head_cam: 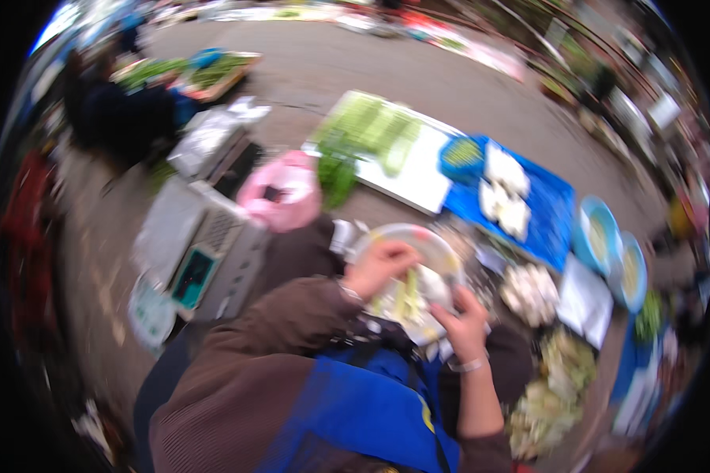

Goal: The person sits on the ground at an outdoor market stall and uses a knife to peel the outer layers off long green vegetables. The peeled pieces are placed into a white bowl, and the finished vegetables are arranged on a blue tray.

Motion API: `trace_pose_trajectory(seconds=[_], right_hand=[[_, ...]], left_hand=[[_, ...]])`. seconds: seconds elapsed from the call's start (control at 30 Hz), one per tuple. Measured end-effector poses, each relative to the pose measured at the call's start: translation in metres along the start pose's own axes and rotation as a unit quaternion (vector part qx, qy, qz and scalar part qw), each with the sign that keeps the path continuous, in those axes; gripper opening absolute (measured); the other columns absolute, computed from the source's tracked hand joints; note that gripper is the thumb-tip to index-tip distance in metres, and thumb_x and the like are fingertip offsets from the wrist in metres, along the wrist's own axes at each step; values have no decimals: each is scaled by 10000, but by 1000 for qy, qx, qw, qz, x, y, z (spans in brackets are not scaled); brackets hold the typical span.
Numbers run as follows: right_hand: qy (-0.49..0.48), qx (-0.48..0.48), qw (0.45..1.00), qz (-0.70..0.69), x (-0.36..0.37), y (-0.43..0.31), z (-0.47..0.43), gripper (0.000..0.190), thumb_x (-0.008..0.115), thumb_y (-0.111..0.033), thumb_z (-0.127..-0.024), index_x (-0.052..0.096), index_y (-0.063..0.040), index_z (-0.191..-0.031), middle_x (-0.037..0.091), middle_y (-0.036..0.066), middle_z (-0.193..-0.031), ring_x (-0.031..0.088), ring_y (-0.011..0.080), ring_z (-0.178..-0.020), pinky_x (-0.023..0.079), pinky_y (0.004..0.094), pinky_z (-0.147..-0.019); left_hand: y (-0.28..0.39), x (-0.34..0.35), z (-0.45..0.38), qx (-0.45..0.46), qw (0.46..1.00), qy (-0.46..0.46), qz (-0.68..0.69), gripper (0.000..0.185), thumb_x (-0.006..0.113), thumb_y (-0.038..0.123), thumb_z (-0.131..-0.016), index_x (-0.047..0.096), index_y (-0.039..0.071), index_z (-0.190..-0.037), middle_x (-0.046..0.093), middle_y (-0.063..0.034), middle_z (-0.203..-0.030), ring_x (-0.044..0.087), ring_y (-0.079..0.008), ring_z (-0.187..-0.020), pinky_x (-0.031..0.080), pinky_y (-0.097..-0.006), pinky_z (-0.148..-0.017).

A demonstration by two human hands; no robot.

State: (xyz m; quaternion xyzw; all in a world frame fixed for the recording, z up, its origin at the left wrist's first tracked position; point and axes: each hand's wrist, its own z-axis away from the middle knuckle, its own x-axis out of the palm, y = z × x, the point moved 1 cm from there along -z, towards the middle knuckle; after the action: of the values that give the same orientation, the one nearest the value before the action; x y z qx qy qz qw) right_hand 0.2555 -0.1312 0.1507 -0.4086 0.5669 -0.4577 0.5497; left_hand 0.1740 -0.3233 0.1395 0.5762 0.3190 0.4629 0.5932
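Note:
A pale bowl [386, 232] with coloured patches on its rim rests at my lap. Pale green stalks [411, 295] and small whitish pieces lie inside it. My left hand [383, 266] is over the bowl's left side, fingertips bent together just above a stalk; blur hides whether they pinch anything. At the right rim is my right hand [464, 322], its thumb and fingers partly curled. Something thin and greyish shows by those fingertips, too blurred to name. Blue cloth [361, 408] covers my front below the bowl.
Left stands a digital scale [213, 254], beside a pink plastic bag [284, 192]. Ahead, a white board [402, 186] bears green vegetables; a blue sheet [547, 189] holds white pieces. Garlic bulbs [529, 294], leafy trimmings [547, 408] and blue basins [594, 207] are right. A person [121, 112] is far left.

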Motion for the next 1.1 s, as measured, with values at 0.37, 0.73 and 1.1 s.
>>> trace_pose_trajectory(seconds=[0.37, 0.73, 1.1], right_hand=[[114, 202, 950, -209, -143, 44, -75, 254, 651, -173, -824, 603, -4, -1007, 633, 42, -748, 468, 26, -468, 363, 155, -392], [293, 335, 814, -372, -232, 266, -253, 159, 550, -155, -804, 542, -31, -903, 622, 123, -749, 474, 117, -448, 374, 211, -368], [349, 306, 839, -284, -230, 383, -409, 189, 708, -100, -734, 532, -42, -774, 550, 74, -609, 500, 132, -443, 347, 224, -365]], left_hand=[[15, -8, -29, -35, 845, -342, -410, 637, 661, 51, -731, 401, 32, -1313, 554, -198, -1142, 614, -242, -869, 498, -327, -778], [-5, 0, -75, -16, 797, -376, -473, 678, 686, 223, -729, 378, -2, -1289, 505, -208, -1128, 554, -375, -924, 466, -392, -794], [-6, 4, -133, -220, 874, -226, -369, 510, 672, 112, -782, 467, 18, -1239, 544, -156, -1014, 558, -312, -897, 458, -335, -795]])
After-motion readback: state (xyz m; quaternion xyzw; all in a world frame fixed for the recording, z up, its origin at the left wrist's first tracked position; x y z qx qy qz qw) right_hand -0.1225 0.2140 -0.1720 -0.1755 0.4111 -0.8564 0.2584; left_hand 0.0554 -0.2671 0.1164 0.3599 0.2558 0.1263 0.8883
